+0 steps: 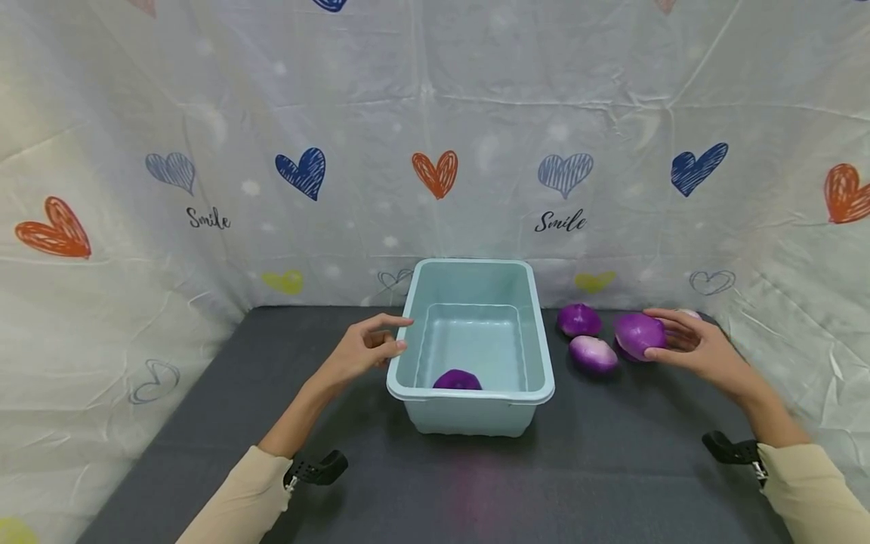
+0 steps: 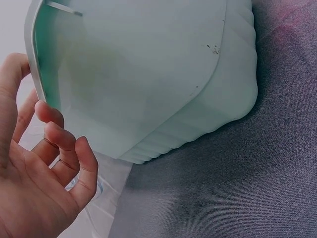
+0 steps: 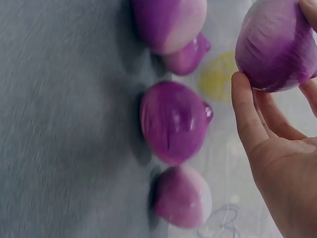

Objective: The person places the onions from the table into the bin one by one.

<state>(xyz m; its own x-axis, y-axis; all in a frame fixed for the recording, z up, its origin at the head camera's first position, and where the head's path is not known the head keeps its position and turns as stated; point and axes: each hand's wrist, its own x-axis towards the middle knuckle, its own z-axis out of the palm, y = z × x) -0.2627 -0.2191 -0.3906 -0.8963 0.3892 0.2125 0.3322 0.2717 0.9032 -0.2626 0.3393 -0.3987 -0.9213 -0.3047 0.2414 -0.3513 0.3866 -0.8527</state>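
My right hand [image 1: 703, 351] grips a purple onion [image 1: 640, 336] between thumb and fingers, right of the basin. The right wrist view shows this held onion [image 3: 277, 47] raised beside other onions. My left hand [image 1: 363, 351] holds the left rim of a pale blue-green plastic basin [image 1: 469, 394], thumb and index finger at the edge. In the left wrist view its other fingers [image 2: 86, 166] curl beside the basin's outer wall. One purple onion [image 1: 458, 380] lies inside the basin by its near wall, partly hidden by the rim.
A dark purple onion [image 1: 579, 320] and a paler one [image 1: 593, 354] rest on the grey cloth-covered table [image 1: 612, 468] right of the basin. Another onion [image 1: 689, 313] shows partly behind my right hand. A white curtain printed with hearts [image 1: 435, 113] hangs along the back and sides.
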